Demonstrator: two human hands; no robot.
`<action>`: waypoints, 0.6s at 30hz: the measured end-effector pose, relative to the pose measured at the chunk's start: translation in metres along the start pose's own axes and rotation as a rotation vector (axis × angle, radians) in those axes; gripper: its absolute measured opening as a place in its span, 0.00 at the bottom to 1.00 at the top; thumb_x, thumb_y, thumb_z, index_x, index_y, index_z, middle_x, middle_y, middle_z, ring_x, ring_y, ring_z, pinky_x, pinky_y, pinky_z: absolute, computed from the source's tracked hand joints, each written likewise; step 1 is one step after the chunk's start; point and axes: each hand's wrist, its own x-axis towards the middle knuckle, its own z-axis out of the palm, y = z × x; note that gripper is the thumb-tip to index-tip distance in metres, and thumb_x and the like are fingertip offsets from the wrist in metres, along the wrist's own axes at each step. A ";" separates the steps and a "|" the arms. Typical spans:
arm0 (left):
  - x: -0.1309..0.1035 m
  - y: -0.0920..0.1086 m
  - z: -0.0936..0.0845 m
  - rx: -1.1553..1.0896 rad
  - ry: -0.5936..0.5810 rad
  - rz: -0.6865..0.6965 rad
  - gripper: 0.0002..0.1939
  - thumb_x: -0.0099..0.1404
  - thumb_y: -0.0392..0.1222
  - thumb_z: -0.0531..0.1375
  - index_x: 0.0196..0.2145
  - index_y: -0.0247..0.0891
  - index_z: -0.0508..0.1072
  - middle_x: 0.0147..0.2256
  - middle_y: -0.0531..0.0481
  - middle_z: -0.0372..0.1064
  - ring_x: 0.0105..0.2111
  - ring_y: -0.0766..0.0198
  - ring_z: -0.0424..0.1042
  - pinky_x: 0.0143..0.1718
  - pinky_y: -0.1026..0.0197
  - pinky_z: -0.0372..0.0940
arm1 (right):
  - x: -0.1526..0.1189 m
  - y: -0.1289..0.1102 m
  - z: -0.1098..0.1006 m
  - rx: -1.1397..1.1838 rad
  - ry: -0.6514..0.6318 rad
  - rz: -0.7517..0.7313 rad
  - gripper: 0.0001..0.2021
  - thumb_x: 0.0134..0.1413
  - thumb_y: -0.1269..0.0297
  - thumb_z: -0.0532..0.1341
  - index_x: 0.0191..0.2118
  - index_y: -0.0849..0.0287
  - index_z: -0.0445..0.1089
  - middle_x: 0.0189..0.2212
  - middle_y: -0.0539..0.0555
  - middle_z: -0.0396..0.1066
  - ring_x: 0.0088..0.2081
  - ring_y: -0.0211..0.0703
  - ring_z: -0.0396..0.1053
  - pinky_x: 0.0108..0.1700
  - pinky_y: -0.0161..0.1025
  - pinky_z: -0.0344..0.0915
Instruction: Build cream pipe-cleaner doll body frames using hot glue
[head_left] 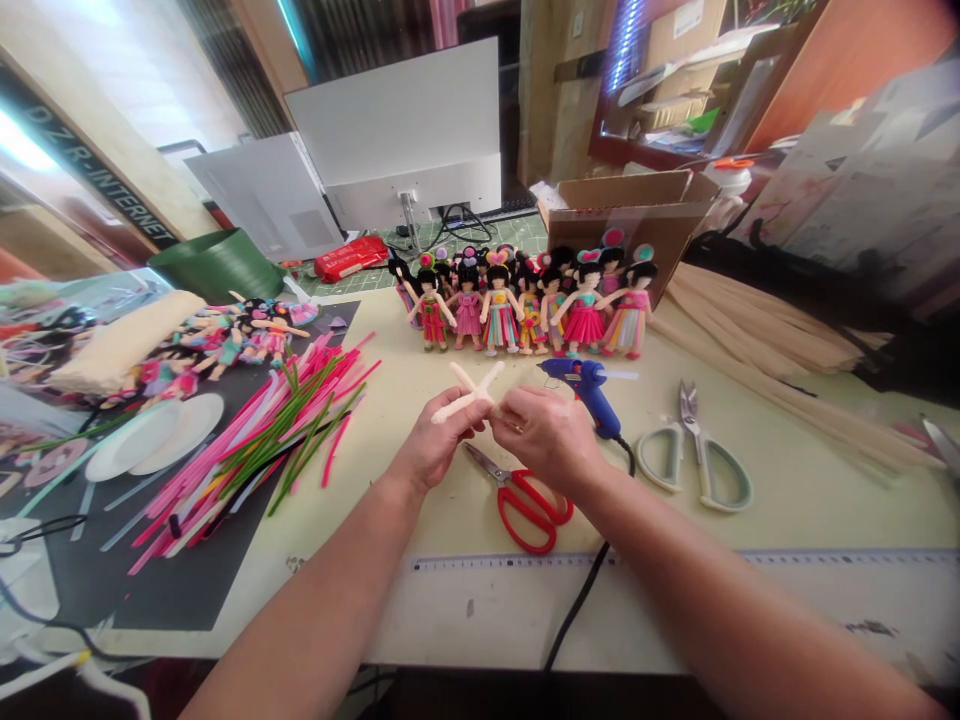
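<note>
Between my two hands is a cream, fuzzy pipe-cleaner figure [478,390] with several limbs sticking out. My left hand [439,430] pinches it from the left, thumb on top. My right hand [546,428] is closed at its right end, and the fingers hide that part. Just below my hands lie red-handled scissors [534,508]. A blue hot glue gun [589,385] rests beyond my right hand, its black cord running toward the front edge. Grey-white handled shears [694,450] lie farther right.
Finished pipe-cleaner dolls [501,305] stand in rows at the back, before a cardboard box [622,210]. Pink and green pipe cleaners [277,440] are piled left, near white plates [176,435]. Beige strips [780,350] lie right. A ruler [465,565] runs along the front.
</note>
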 end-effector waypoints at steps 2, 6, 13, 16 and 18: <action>0.000 0.000 0.000 0.001 -0.015 -0.002 0.13 0.54 0.48 0.67 0.30 0.35 0.72 0.27 0.52 0.66 0.28 0.69 0.63 0.31 0.64 0.56 | 0.000 0.000 0.000 0.007 0.001 0.005 0.13 0.53 0.62 0.57 0.20 0.58 0.62 0.20 0.49 0.61 0.24 0.35 0.53 0.26 0.37 0.41; -0.002 -0.001 -0.001 0.015 -0.033 0.015 0.14 0.55 0.48 0.67 0.33 0.36 0.74 0.29 0.52 0.66 0.30 0.69 0.63 0.33 0.64 0.57 | 0.001 0.001 -0.001 0.033 -0.033 0.036 0.10 0.53 0.62 0.58 0.23 0.58 0.63 0.22 0.48 0.64 0.25 0.35 0.56 0.26 0.37 0.42; -0.004 -0.001 0.002 0.065 -0.031 0.053 0.15 0.56 0.51 0.66 0.37 0.39 0.74 0.34 0.51 0.69 0.34 0.67 0.65 0.36 0.64 0.57 | 0.001 0.003 -0.001 0.004 -0.077 0.025 0.11 0.57 0.59 0.56 0.26 0.57 0.67 0.25 0.50 0.68 0.26 0.37 0.60 0.27 0.37 0.43; -0.004 -0.002 0.003 0.063 -0.029 0.029 0.15 0.56 0.51 0.66 0.37 0.39 0.74 0.33 0.52 0.68 0.33 0.67 0.64 0.36 0.64 0.57 | 0.001 0.002 -0.003 -0.021 -0.083 0.014 0.12 0.58 0.61 0.55 0.25 0.58 0.67 0.25 0.50 0.68 0.26 0.36 0.59 0.26 0.37 0.42; -0.004 -0.002 0.004 0.055 -0.014 0.024 0.15 0.56 0.51 0.66 0.36 0.40 0.73 0.33 0.53 0.68 0.33 0.68 0.64 0.35 0.64 0.57 | 0.001 0.001 -0.004 -0.030 -0.088 0.005 0.13 0.58 0.62 0.55 0.25 0.58 0.67 0.24 0.50 0.68 0.25 0.36 0.59 0.26 0.37 0.42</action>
